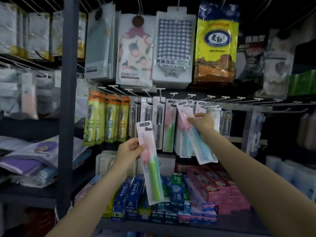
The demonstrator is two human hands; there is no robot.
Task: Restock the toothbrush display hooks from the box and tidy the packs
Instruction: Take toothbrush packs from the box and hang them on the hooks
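You're mid-hanging: right hand [201, 124] pinches the blue pack [196, 134] at its hook [177, 105]. Left hand [130, 151] grips the green pack [150, 161]; seat blue's hole next.

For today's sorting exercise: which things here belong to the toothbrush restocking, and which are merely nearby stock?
Belong:
left hand
green-handled toothbrush pack
right hand
blue-handled toothbrush pack
white-tipped display hooks

Nearby stock:
yellow printed bag
checked cloth pack
boxed toothpaste

green pack [152, 168], blue pack [198, 137], both tilted
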